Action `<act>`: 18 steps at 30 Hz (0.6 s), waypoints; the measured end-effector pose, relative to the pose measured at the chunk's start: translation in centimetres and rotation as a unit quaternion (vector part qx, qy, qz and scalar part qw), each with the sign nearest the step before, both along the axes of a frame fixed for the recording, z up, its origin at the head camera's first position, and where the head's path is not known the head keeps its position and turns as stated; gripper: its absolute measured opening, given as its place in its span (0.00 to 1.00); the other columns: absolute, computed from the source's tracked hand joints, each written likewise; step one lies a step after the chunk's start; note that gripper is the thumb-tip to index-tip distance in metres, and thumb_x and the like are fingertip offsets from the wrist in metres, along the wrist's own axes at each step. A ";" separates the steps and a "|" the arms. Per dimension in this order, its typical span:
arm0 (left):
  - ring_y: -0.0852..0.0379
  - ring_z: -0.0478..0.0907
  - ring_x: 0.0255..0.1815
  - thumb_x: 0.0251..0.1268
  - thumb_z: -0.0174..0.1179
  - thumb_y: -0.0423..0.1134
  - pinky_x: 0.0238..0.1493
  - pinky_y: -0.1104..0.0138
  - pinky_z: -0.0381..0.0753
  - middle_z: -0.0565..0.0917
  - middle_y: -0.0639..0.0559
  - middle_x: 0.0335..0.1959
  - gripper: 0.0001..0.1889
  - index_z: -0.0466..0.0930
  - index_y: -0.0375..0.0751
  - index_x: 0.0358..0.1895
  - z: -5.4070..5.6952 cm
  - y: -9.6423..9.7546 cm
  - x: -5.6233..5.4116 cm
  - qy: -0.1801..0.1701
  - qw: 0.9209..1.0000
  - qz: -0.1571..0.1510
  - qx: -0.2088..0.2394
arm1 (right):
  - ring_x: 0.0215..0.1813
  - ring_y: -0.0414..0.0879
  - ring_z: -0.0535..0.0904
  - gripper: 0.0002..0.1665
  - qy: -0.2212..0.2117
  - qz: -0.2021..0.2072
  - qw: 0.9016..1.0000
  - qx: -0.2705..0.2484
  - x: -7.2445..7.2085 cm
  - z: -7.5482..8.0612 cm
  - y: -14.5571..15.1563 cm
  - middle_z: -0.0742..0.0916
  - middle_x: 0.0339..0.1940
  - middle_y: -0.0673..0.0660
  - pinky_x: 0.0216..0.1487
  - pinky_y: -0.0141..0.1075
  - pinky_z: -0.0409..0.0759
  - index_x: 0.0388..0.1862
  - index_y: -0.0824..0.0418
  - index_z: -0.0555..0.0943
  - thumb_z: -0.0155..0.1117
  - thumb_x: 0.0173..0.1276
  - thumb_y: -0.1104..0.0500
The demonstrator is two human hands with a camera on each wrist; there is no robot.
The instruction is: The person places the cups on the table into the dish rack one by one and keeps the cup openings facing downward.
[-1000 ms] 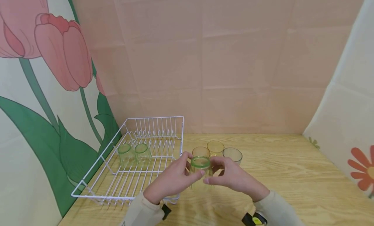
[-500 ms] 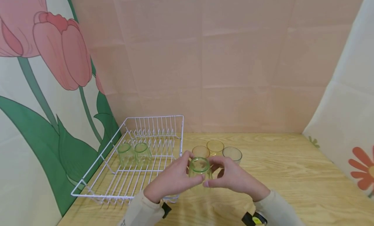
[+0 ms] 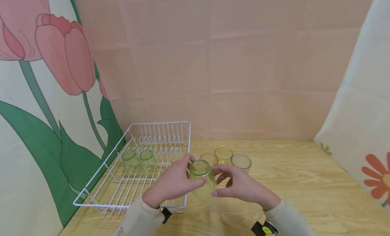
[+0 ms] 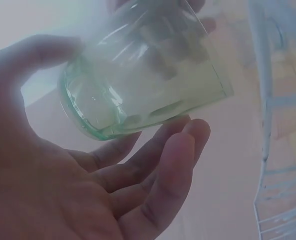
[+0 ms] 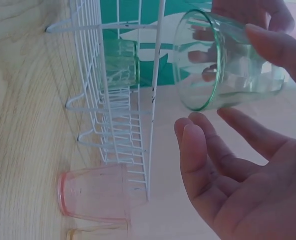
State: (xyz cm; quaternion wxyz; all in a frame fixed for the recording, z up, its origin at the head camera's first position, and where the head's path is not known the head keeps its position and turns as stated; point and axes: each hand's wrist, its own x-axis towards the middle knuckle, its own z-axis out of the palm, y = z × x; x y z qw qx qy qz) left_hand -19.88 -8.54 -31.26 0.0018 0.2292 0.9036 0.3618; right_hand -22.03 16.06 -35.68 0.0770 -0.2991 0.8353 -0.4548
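A green drinking glass, upside down with its thick base up, is held above the wooden table near the rack's right side. My left hand grips it between thumb and fingers. On its other side is my right hand, fingers loosely bent, with the fingertips right at the glass. In the right wrist view, the lower fingers stand apart from the glass. Two more green glasses stand upside down in the white wire dish rack on the left.
Behind my hands stand three glasses, rims up: a pinkish-orange one, a yellow one and a clear greyish one. A pink cloth wall rises behind the table. A tulip-printed cloth hangs at the left, close beside the rack.
The green glass has moved slightly left and up with my left hand. My right hand has stayed nearly in place, and its fingers have spread a little from the glass.
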 end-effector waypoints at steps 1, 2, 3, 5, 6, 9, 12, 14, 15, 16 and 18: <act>0.62 0.78 0.30 0.57 0.65 0.56 0.29 0.65 0.78 0.82 0.58 0.33 0.27 0.72 0.45 0.53 0.2 -0.2 -0.1 0.005 1.000 0.006 -0.003 | 0.51 0.53 0.80 0.35 0.001 0.001 1.000 0.000 0.0 0.0 0.0 0.83 0.56 0.56 0.42 0.39 0.82 0.65 0.56 0.77 0.76 0.60 0.51; 0.62 0.78 0.30 0.57 0.65 0.56 0.29 0.65 0.78 0.82 0.57 0.34 0.27 0.72 0.44 0.54 0.4 -0.5 -0.3 0.008 1.000 0.011 -0.006 | 0.51 0.54 0.80 0.34 0.003 0.002 1.000 0.001 0.0 -0.1 0.1 0.83 0.56 0.57 0.42 0.39 0.82 0.65 0.55 0.77 0.76 0.61 0.51; 0.62 0.78 0.30 0.57 0.65 0.56 0.29 0.65 0.78 0.82 0.56 0.34 0.28 0.72 0.44 0.54 0.6 -0.7 -0.4 0.012 1.000 0.016 -0.010 | 0.51 0.54 0.80 0.33 0.005 0.004 1.000 0.001 -0.1 -0.2 0.1 0.83 0.56 0.57 0.41 0.39 0.82 0.66 0.54 0.77 0.75 0.62 0.52; 0.61 0.78 0.29 0.56 0.66 0.56 0.28 0.64 0.77 0.83 0.53 0.36 0.29 0.72 0.42 0.55 0.9 -1.1 -0.8 0.016 0.999 0.026 -0.019 | 0.50 0.54 0.81 0.32 0.013 0.004 1.000 0.005 -0.1 -0.3 0.1 0.84 0.55 0.58 0.40 0.39 0.82 0.66 0.51 0.77 0.75 0.62 0.53; 0.60 0.78 0.28 0.56 0.66 0.56 0.28 0.64 0.77 0.83 0.52 0.37 0.30 0.72 0.42 0.56 1.1 -1.3 -1.0 0.019 0.999 0.033 -0.024 | 0.49 0.54 0.82 0.32 0.017 0.004 1.000 0.006 -0.1 -0.4 0.1 0.84 0.55 0.58 0.39 0.39 0.82 0.66 0.51 0.77 0.74 0.63 0.54; 0.58 0.78 0.29 0.56 0.67 0.56 0.30 0.63 0.77 0.83 0.49 0.41 0.31 0.72 0.42 0.58 1.7 -1.9 -1.6 0.017 0.997 0.059 -0.040 | 0.46 0.51 0.83 0.30 0.025 -0.001 1.000 0.014 -0.2 -0.7 0.0 0.84 0.53 0.58 0.37 0.38 0.83 0.65 0.53 0.78 0.74 0.63 0.54; 0.53 0.79 0.37 0.55 0.67 0.57 0.35 0.60 0.78 0.82 0.46 0.45 0.32 0.71 0.42 0.58 2.3 -2.5 -2.6 0.013 0.995 0.088 -0.055 | 0.45 0.50 0.82 0.26 0.020 -0.012 0.999 0.025 -0.4 -0.8 -0.1 0.85 0.51 0.56 0.36 0.37 0.82 0.61 0.56 0.79 0.72 0.64 0.55; 0.51 0.78 0.40 0.55 0.67 0.56 0.38 0.58 0.78 0.81 0.44 0.45 0.33 0.71 0.40 0.58 2.6 -3.1 -3.5 0.007 0.993 0.101 -0.061 | 0.44 0.49 0.82 0.24 0.018 -0.019 0.999 0.033 -0.5 -0.8 0.0 0.85 0.50 0.55 0.36 0.36 0.82 0.59 0.57 0.80 0.72 0.65 0.55; 0.50 0.78 0.41 0.54 0.67 0.55 0.38 0.58 0.78 0.81 0.44 0.45 0.32 0.71 0.39 0.58 2.6 -3.4 -3.9 0.007 0.993 0.105 -0.060 | 0.43 0.48 0.82 0.23 0.017 -0.020 0.999 0.035 -0.6 -0.8 0.0 0.85 0.50 0.55 0.36 0.36 0.82 0.58 0.58 0.81 0.71 0.65 0.56; 0.50 0.78 0.40 0.54 0.67 0.55 0.38 0.59 0.78 0.81 0.44 0.43 0.32 0.71 0.38 0.57 2.5 -3.8 -4.5 0.004 0.993 0.108 -0.057 | 0.43 0.48 0.82 0.22 0.015 -0.021 0.999 0.036 -0.6 -0.8 0.0 0.86 0.49 0.55 0.36 0.36 0.82 0.57 0.58 0.81 0.71 0.65 0.56; 0.51 0.78 0.34 0.56 0.68 0.52 0.34 0.60 0.79 0.80 0.44 0.40 0.32 0.70 0.35 0.57 2.4 -4.4 -5.5 -0.012 0.993 0.109 -0.049 | 0.43 0.47 0.82 0.21 0.017 -0.021 0.999 0.037 -0.6 -0.8 0.0 0.86 0.49 0.55 0.35 0.35 0.82 0.56 0.58 0.81 0.71 0.65 0.57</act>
